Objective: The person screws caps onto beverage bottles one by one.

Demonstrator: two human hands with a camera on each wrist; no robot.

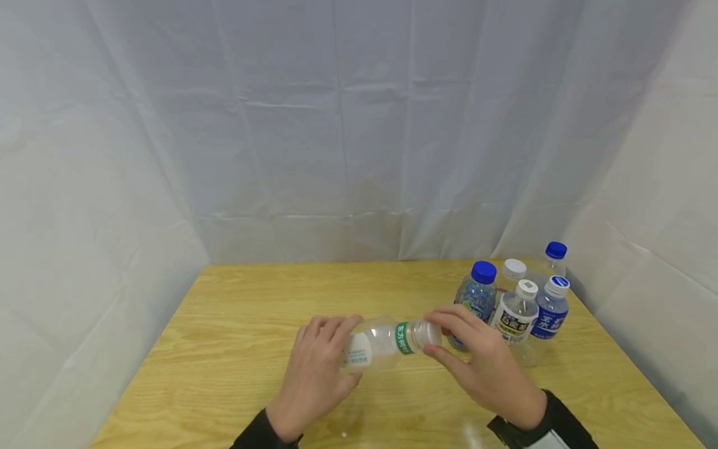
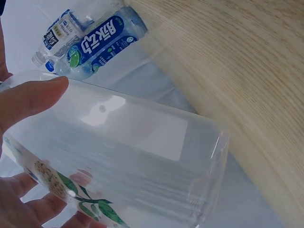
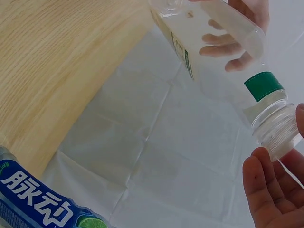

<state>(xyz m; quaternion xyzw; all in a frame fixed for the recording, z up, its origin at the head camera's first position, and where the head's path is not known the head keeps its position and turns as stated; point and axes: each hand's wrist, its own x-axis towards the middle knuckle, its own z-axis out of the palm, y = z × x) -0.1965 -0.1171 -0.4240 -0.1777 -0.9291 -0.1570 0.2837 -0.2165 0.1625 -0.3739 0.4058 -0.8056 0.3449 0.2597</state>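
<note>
A clear plastic bottle (image 1: 384,340) with a green band at its neck lies sideways in the air above the table, cap end to the right. My left hand (image 1: 316,362) grips its body, thumb on the near side. In the left wrist view the bottle (image 2: 137,123) shows a printed plant design, and no drink can be made out in it. My right hand (image 1: 485,362) pinches the pale cap (image 1: 431,335) between thumb and fingers. The cap (image 3: 281,137) is at the bottle's mouth in the right wrist view.
Several bottles stand grouped on the right of the wooden table (image 1: 241,312): a blue-capped one (image 1: 475,293), a white-capped one with a black-and-white label (image 1: 515,315), and a blue-labelled one (image 1: 551,308). White sheeting (image 1: 359,156) surrounds the table's back and sides.
</note>
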